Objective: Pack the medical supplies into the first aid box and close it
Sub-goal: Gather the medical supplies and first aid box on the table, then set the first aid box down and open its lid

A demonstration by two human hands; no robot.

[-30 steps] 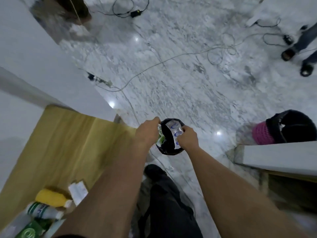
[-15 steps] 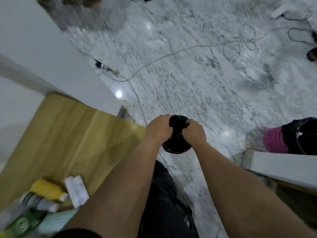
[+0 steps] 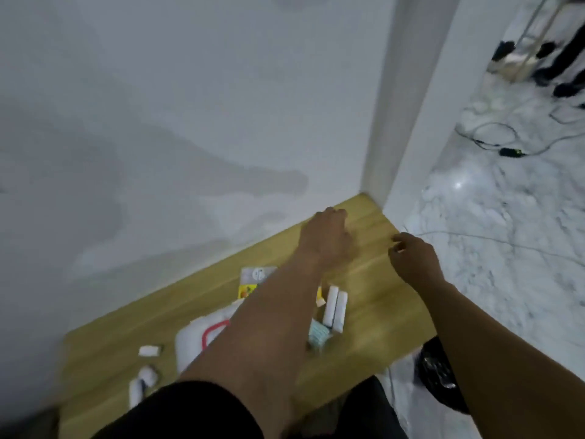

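We see a wooden counter (image 3: 373, 299) set against a white wall (image 3: 190, 106). The picture is blurry.

At the far left of the counter lie a few small white bits (image 3: 148, 350); we cannot tell what they are. Next comes the white box (image 3: 190, 339) with a red line on it. Our left arm lies across it and hides most of it, so we cannot tell if it is open or closed. Behind the box lies a flat pack (image 3: 253, 280) with white, yellow and orange on it. Just right of our arm sits a small blue and white pack (image 3: 319, 335), and touching it are two white rolls (image 3: 335, 307) side by side.

Our left hand (image 3: 326, 239) is over the far end of the counter, near the wall, palm down with the fingers curled in. It holds nothing we can see.

Our right hand (image 3: 413, 259) hangs over the counter's right edge, apart from the left one. Its fingers are bent and loose, and we see nothing in it.

Lower right, on the floor beside the counter, is a black bag (image 3: 438, 375). The floor (image 3: 506, 248) is white marble with thin cables (image 3: 493, 144) on it.
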